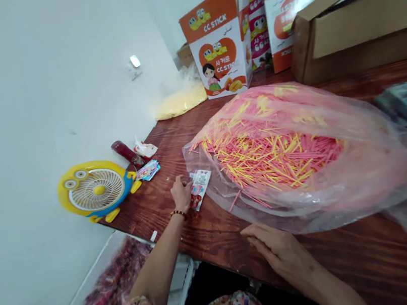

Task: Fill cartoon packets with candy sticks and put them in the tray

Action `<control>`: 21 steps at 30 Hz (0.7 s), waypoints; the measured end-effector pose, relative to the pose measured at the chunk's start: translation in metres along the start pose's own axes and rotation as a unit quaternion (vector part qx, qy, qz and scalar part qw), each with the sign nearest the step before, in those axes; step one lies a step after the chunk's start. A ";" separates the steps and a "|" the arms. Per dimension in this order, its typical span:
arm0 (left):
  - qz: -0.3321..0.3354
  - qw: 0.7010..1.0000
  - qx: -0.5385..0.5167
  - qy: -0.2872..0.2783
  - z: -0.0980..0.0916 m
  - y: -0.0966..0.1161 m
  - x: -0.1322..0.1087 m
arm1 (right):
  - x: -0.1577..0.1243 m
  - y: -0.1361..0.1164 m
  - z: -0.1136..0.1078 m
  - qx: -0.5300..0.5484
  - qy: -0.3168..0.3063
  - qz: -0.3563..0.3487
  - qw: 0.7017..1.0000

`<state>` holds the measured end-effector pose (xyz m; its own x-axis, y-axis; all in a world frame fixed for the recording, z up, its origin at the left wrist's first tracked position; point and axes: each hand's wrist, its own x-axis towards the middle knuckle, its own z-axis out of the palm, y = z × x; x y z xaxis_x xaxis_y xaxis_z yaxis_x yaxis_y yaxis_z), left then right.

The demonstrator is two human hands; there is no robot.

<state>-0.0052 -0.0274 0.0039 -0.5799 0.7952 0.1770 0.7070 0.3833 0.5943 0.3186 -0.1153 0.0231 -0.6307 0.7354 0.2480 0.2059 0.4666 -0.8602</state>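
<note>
A small printed packet, white with pink and red, lies on the wooden table beside the mouth of a clear plastic bag. At its left edge is my left hand, fingers curled against the packet. Inside the bag is a big heap of thin pink and yellow sticks, a few of them loose near the opening. My right hand rests near the table's front edge, just below the bag. Its fingers are stretched out and close together, with nothing visible in them.
A yellow and blue fan stands at the left corner, near a dark red bottle and more packets. Printed cartons and a brown box line the back. Below left is a white crate of wrapped items.
</note>
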 end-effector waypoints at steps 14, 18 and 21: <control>0.071 0.938 -0.206 -0.269 -0.046 0.051 -0.058 | 0.072 0.000 -0.026 0.005 0.098 0.011 0.995; 0.079 0.892 -0.251 -0.368 -0.048 0.070 -0.077 | 0.097 0.003 -0.025 0.023 0.085 0.044 0.995; 0.095 0.866 -0.267 -0.412 -0.047 0.079 -0.083 | 0.098 0.006 -0.030 -0.004 0.095 0.064 0.993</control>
<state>0.0797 -0.0852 0.0733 0.1686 0.9697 -0.1770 0.3417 0.1109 0.9332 0.2810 -0.0258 0.0557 -0.4463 0.8682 0.2169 0.2816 0.3663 -0.8869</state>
